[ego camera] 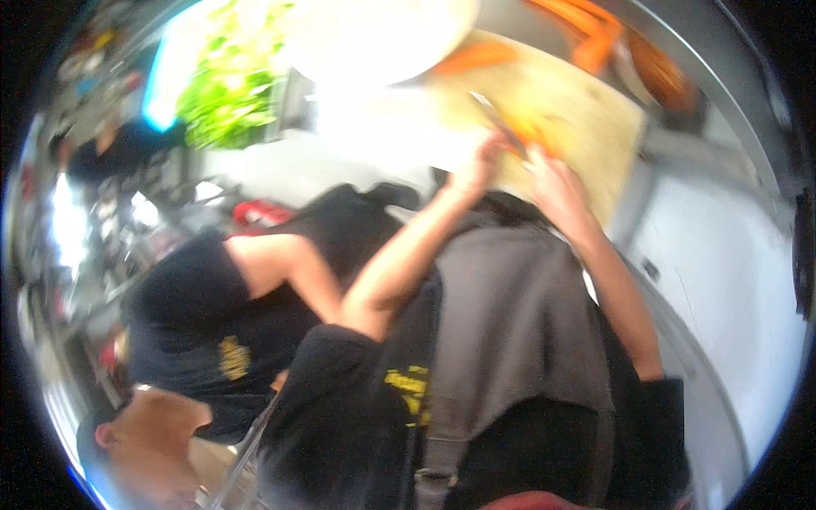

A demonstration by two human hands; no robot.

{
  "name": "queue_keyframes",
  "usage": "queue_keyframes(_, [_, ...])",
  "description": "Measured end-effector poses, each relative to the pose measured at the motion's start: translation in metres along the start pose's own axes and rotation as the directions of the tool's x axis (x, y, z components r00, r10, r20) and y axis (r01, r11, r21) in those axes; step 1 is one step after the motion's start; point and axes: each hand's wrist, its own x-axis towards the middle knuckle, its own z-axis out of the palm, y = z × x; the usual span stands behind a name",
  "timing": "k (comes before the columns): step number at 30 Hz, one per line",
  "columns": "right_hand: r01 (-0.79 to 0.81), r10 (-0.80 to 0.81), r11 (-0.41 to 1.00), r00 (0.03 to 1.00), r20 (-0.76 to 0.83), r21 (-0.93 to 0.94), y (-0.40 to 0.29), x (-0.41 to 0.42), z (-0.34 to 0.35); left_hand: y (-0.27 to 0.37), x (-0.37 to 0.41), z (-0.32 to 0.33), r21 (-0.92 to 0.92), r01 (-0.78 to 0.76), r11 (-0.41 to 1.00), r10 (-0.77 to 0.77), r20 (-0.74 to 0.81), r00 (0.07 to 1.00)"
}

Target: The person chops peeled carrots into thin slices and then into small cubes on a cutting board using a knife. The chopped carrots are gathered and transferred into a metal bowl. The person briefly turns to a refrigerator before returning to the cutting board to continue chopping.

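A knife (494,115) is in my right hand (558,185), its blade slanting up and left over a pale cutting board (599,121). My left hand (475,166) is close beside the blade, with its fingertips near the knife. Blur hides whether those fingers hold anything. Orange pieces (539,131), apparently cut carrot, lie on the board just beyond both hands. Farther up the board, a larger orange carrot piece (475,57) rests by the rim of a big round white bowl (382,44), which is washed out by glare.
Green leaves (229,95) fill a container at upper left. More carrots (583,32) lie beyond the board, near a brownish-orange item (660,70). Another person (191,331) in dark clothing stands close at my left. A light, smooth surface (714,268) extends on the right.
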Motion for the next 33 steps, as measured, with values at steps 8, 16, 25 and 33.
queue_keyframes(8, [-0.038, 0.04, 0.997, 0.999, 0.029, -0.072, -0.014, 0.006, 0.003, 0.052, -0.01, 0.008, 0.538, -0.456, 0.709, 0.481, 0.106, 0.871])
queue_keyframes(16, [-0.042, 0.047, 0.994, 0.998, 0.042, -0.102, -0.016, 0.005, -0.001, 0.067, -0.015, 0.008, 0.579, -0.46, 0.672, 0.479, 0.133, 0.868])
queue_keyframes(25, [-0.037, 0.038, 0.998, 0.999, 0.018, -0.041, 0.009, 0.017, 0.017, 0.057, -0.007, 0.013, 0.61, -0.419, 0.672, 0.459, 0.1, 0.883])
queue_keyframes(33, [-0.043, 0.045, 0.998, 0.998, -0.048, 0.035, -0.001, 0.007, -0.003, 0.064, -0.01, 0.011, 0.619, -0.441, 0.65, 0.448, 0.157, 0.88])
